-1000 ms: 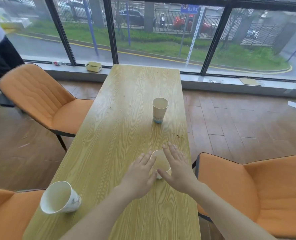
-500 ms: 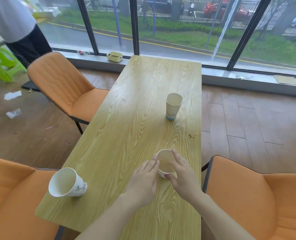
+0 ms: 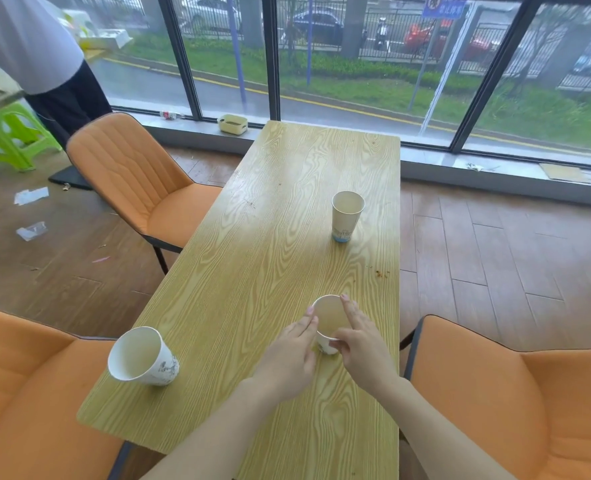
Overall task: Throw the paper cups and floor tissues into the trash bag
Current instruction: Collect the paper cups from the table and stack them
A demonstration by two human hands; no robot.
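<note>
Both hands have closed in on the near paper cup [image 3: 327, 323] since a second ago, when they lay flatter over its rim; the view has also swung left, bringing more floor into sight. Now the left hand [image 3: 292, 355] presses its fingertips against the cup's left wall, fingers straight and together, while the right hand [image 3: 361, 344] wraps the right side, thumb low on the wall and index finger stretched along the rim. Together they grip the cup between them, though it appears to stand upright on the wooden table [image 3: 269, 237]; whether it has left the surface I cannot tell.

Left of the left hand, near the table's edge, a 2nd paper cup [image 3: 141, 356] stands tilted, its mouth facing the camera. Well beyond the hands, a 3rd paper cup [image 3: 346, 216] stands upright, and brown crumbs [image 3: 378, 271] lie between it and the right hand, by the table's right edge.

Far off to the left, on the wooden floor [image 3: 494, 254], 2 white tissues [image 3: 30, 195] lie apart from each other past an orange chair [image 3: 138, 178]. Another person [image 3: 44, 57] stands beyond them by a green stool [image 3: 6, 133].
</note>
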